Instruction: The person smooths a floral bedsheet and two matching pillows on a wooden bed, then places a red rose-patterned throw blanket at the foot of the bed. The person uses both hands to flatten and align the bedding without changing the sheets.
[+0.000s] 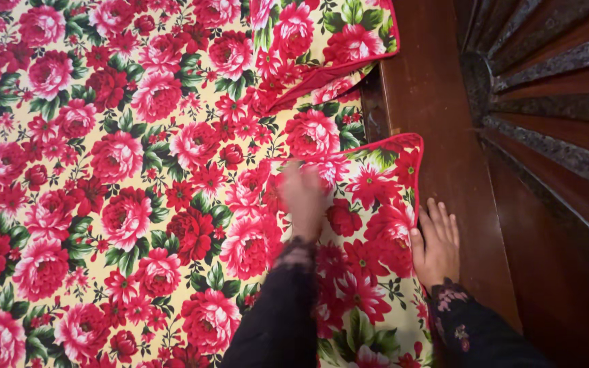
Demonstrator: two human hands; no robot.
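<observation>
Head view: your left hand (pixel 303 197) lies flat, motion-blurred, on the soft floral pillow (pixel 369 225) with red piping. Your right hand (pixel 435 247), fingers open, touches that pillow's edge where it meets the smooth dark wooden frame (pixel 438 102). Matching rose-print bedsheet (pixel 103 170) spreads beyond your left hand.

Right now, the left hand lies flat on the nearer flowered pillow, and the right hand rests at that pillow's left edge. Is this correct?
Not quite. In the head view the right hand rests at the right edge of the pillow, beside the wooden frame. The left hand does lie on the pillow.
</observation>
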